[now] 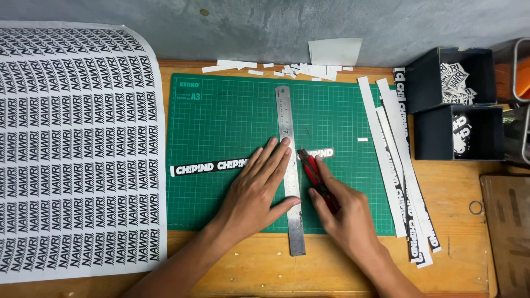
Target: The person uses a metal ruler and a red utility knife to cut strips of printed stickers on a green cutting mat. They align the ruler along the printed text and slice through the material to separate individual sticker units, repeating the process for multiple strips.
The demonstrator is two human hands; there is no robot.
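The black sticker strip point(212, 165) with white lettering lies flat across the green cutting mat point(232, 110), running from about nine o'clock of my left hand point(256, 190) and passing under the steel ruler point(291, 165), with a short cut piece point(320, 153) showing on the far side at three o'clock of the ruler. My left hand lies spread and flat, its fingers point(270, 152) pressing on the strip and the ruler's left edge, thumb against the ruler lower down; it grips nothing. My right hand point(342, 212) is closed around a red utility knife point(316, 174), its tip touching the mat just beside the ruler's right edge, where the strip meets it. The ruler stands nearly upright in view, from twelve to six o'clock, its lower end off the mat on the wooden counter point(265, 265). At nine o'clock of the mat lies a large printed sticker sheet point(77, 149). At three o'clock lie long white offcut strips point(395, 165), and beyond them two dark boxes point(458, 105) hold cut stickers. Small paper scraps point(292, 69) lie at twelve o'clock along the grey wall.
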